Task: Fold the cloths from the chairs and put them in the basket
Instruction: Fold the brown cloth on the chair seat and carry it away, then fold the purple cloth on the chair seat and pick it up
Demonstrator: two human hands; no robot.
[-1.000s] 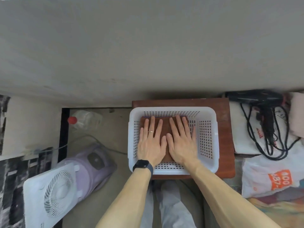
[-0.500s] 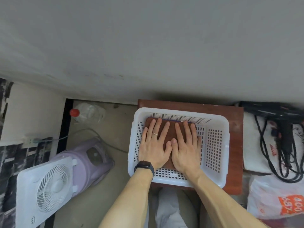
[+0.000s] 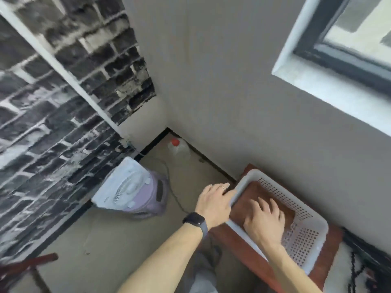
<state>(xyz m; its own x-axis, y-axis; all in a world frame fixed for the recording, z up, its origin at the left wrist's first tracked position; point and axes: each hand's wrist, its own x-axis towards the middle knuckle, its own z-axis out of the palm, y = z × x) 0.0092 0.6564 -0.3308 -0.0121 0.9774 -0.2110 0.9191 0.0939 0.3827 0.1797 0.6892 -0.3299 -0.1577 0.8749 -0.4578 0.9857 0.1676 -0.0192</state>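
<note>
A white perforated plastic basket (image 3: 304, 235) sits on a reddish-brown wooden stool (image 3: 237, 244) by the wall. A folded brown cloth (image 3: 249, 199) lies flat inside it. My right hand (image 3: 264, 220) rests palm down on the cloth, fingers spread. My left hand (image 3: 215, 200), with a ring and a black watch on the wrist, is outside the basket, its fingers against the left rim. Part of a dark red chair (image 3: 25, 265) shows at the bottom left.
A white fan and a lilac appliance (image 3: 131, 191) stand on the floor at the left, with a cable running right. A clear bottle with a red cap (image 3: 177, 149) stands in the corner. Black cords (image 3: 359, 271) lie at the far right. A window is upper right.
My view has swung up and left. My left hand has come off the cloth and out of the basket to its left rim. My right hand stays on the cloth.
</note>
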